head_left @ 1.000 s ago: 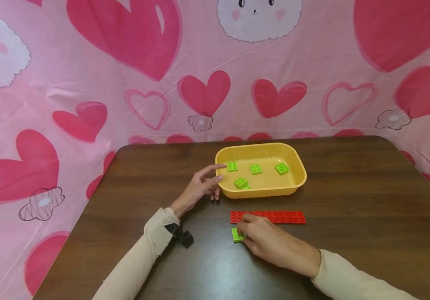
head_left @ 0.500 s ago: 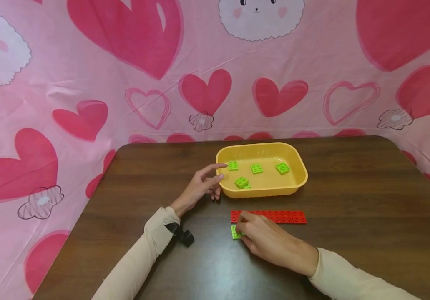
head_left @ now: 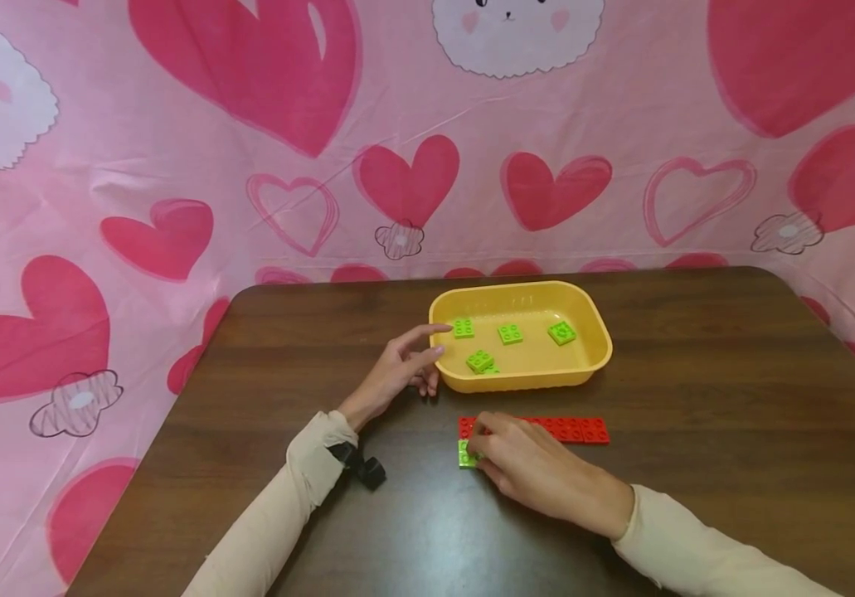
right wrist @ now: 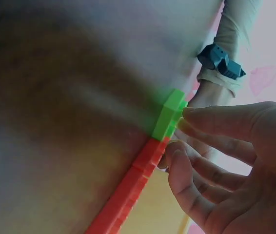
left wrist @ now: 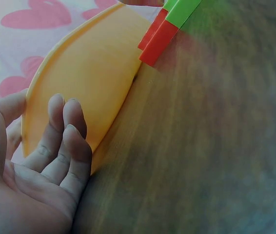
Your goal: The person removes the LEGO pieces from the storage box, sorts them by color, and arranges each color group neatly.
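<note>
A light-green toy building brick point(head_left: 464, 455) with studs lies against the left end of a row of red bricks point(head_left: 569, 429). My right hand point(head_left: 539, 468) pinches this green brick and covers part of it and of the row. In the right wrist view, the thumb point(right wrist: 216, 119) reaches the green brick point(right wrist: 169, 114), which meets the red bricks point(right wrist: 140, 168) end on. My left hand point(head_left: 390, 373) rests at the left end of a yellow tray point(head_left: 524, 381), index finger over the rim. In the left wrist view, its other fingers point(left wrist: 72, 146) lie loosely bent before the tray wall point(left wrist: 94, 63).
Inside the tray are several loose green bricks point(head_left: 510, 333), one point(head_left: 561, 332) showing its underside. The brown wooden table point(head_left: 711, 365) ends at a pink heart-patterned cloth point(head_left: 479, 108). A black device point(head_left: 358, 466) is strapped to the left wrist.
The right hand has slid the green brick slightly away from me, closing the gap to the red row. The left hand stays at the tray.
</note>
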A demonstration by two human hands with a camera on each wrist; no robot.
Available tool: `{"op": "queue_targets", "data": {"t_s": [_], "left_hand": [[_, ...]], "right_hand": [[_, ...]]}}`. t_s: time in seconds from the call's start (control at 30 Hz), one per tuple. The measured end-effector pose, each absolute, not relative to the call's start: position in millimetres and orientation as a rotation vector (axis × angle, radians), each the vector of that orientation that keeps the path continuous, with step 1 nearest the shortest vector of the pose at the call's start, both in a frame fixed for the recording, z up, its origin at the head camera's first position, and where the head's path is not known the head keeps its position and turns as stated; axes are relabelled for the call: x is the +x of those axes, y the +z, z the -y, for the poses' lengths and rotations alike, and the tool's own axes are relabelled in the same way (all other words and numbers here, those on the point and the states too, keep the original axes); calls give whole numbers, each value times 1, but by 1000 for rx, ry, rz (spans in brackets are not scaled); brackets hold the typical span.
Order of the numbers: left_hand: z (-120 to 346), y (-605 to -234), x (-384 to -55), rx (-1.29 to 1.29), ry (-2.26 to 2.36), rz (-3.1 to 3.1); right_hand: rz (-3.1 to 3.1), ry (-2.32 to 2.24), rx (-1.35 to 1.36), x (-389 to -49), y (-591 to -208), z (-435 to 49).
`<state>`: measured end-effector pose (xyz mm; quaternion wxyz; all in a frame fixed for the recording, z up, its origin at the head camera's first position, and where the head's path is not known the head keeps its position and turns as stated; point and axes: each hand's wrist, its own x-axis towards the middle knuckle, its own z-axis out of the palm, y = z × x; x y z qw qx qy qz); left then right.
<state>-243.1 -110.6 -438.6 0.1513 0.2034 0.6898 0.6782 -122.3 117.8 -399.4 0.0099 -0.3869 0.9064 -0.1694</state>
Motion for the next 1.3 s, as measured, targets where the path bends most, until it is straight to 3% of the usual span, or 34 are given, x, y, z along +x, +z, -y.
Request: {"op": "queue_targets", "data": {"t_s": [0.7,1.03,1.3], "left_hand": [[110,-439,-244,586,1950,-1973],[111,-441,-245,605,1945,-1974],[111,-438,-243,588,1928,-1977]], "right_hand": [[-3140,-702,-1239,-147,-368,-163],[-3186,-761,-992,-166,-359,-192],[-3166,-815,-944,-181,-363,-204]]}}
